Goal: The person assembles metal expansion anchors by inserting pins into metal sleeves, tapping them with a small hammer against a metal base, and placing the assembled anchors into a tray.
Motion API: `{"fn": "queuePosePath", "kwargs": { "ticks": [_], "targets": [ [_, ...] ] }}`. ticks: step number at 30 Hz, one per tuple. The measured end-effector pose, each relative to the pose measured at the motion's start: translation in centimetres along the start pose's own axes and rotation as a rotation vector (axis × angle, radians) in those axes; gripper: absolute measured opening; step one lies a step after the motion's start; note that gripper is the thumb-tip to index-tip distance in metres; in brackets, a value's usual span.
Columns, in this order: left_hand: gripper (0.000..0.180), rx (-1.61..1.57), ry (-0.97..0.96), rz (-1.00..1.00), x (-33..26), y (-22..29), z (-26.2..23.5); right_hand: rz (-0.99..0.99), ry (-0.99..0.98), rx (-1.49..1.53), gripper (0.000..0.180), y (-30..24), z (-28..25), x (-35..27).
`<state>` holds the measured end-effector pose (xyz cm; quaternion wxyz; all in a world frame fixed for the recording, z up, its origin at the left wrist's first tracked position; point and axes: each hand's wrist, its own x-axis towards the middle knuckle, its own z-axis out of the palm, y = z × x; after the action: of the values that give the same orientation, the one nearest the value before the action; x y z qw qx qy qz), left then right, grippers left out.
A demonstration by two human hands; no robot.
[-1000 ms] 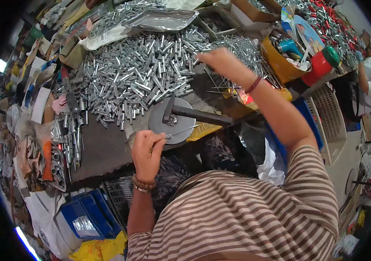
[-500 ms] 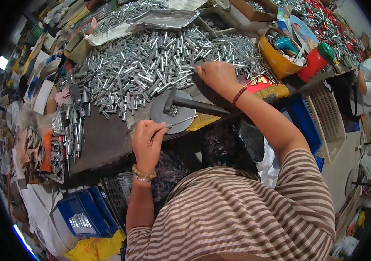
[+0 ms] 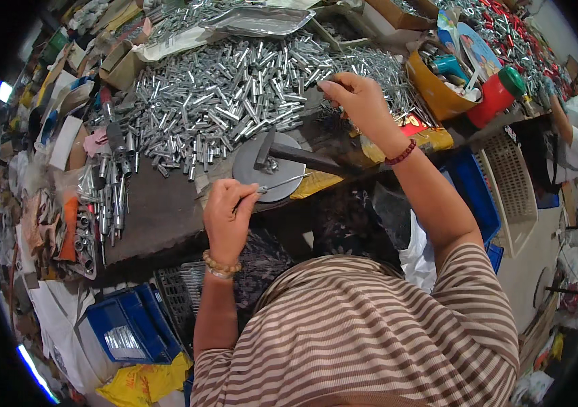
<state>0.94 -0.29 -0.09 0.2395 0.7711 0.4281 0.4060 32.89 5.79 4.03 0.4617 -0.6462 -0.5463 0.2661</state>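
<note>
A thin metal rod (image 3: 287, 180) is pinched between the thumb and fingers of my left hand (image 3: 228, 210). It points right, above the front of a round grey metal disc (image 3: 248, 166). A hammer (image 3: 306, 161) lies across that disc, and small metal bits sit beside its head. My right hand (image 3: 365, 108) hovers at the right edge of a heap of shiny metal sleeves (image 3: 235, 95), near a pile of thin metal rods (image 3: 387, 78). Its thumb and fingertips are closed together; whatever may be between them is too small to make out.
An orange container (image 3: 431, 88) and a red bottle with a green lid (image 3: 496, 98) stand right of the rods. A metal tray (image 3: 262, 24) rests behind the heap. Longer sockets (image 3: 116, 203) lie left. Blue bins (image 3: 126, 325) sit below the table. Another person (image 3: 572, 146) is far right.
My right hand has lifted away from the sleeves and shifted right and back, toward the thin rods. My left hand has dipped slightly left, still holding the rod, which tilts a little differently.
</note>
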Motion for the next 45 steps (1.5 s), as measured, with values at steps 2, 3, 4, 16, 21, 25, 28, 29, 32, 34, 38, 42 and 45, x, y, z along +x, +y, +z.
{"fn": "queuePosePath", "kwargs": {
  "ticks": [2, 3, 4, 16, 21, 25, 28, 29, 32, 34, 38, 42, 45],
  "targets": [
    [0.015, -0.006, -0.003, -0.013, -0.1, 0.0, 0.1, -0.006, 0.02, 0.002, 0.037, 0.3, 0.6, -0.2],
    [0.015, -0.004, -0.002, -0.004, 0.0, 0.0, 0.1, -0.016, 0.04, 0.005, 0.036, 0.5, 0.8, -0.3],
    [0.015, -0.004, -0.002, 0.006, 0.1, 0.0, 0.2, -0.014, 0.043, 0.005, 0.036, 0.7, 0.9, -0.4],
    [0.015, 0.006, -0.018, 0.006, 0.1, -0.2, 0.1, 0.04, 0.07, -0.131, 0.027, 0.4, -4.1, -5.6],
    [0.015, -0.02, -0.016, -0.015, 0.0, -0.1, 0.0, -0.204, -0.092, -0.533, 0.019, 1.2, -4.8, -9.2],
    [0.015, -0.012, -0.008, -0.001, 0.0, -0.2, 0.0, -0.208, -0.021, -0.495, 0.018, 2.0, -3.2, -9.2],
    [0.014, -0.006, 0.007, 0.007, -0.1, -0.2, 0.0, -0.197, 0.008, -0.588, 0.021, 2.4, -1.9, -9.2],
    [0.014, 0.005, 0.014, -0.007, -0.1, -0.2, 0.1, -0.212, 0.016, -0.623, 0.021, 2.7, -1.9, -9.1],
    [0.012, 0.017, 0.027, 0.005, 0.1, -0.2, 0.2, -0.257, 0.017, -0.628, 0.022, 2.1, -1.3, -8.7],
    [0.012, -0.021, 0.029, -0.02, 0.0, 0.1, 0.3, -0.343, -0.015, -0.451, 0.02, -0.3, -1.0, -8.7],
    [0.012, -0.015, 0.01, -0.06, 0.0, 0.5, 0.1, -0.442, -0.153, -0.184, 0.023, -3.9, 3.6, -9.3],
    [0.012, 0.033, -0.001, -0.021, 0.0, -0.3, 0.0, -0.586, -0.233, -0.207, 0.031, -4.5, 8.8, -9.5],
    [0.013, 0.11, -0.019, 0.047, -0.2, -1.1, -0.2, -0.5, -0.299, -0.066, 0.039, -4.9, 9.2, -9.6]
  ]
}}
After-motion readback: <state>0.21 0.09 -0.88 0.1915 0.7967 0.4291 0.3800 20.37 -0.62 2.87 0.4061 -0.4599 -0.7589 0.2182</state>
